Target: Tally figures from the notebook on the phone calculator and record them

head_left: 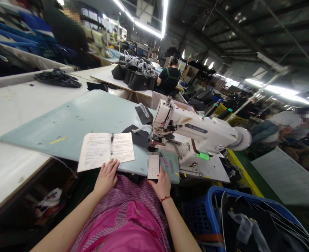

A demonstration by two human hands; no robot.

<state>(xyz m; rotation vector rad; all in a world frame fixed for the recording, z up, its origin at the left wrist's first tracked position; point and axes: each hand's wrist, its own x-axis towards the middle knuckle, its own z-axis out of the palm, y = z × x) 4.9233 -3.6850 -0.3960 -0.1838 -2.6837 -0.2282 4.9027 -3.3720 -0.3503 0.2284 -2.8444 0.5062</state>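
My left hand (107, 176) lies flat at the table's front edge, its fingers spread and touching the bottom of an open notebook (105, 149) with a pen (111, 142) in its fold. Wrapped round a phone (153, 167), my right hand (162, 184) holds it upright against the table edge, screen facing me. A red string circles that wrist. Just beyond the phone stands a white sewing machine (196, 134), with black fabric pieces (140, 136) lying under its needle end.
A pale green table top (73, 122) carries the notebook. A blue crate (249, 220) of dark parts stands at my right. Black bags (137, 78) line a far table where a seated person (169, 79) works. More people sit at the right.
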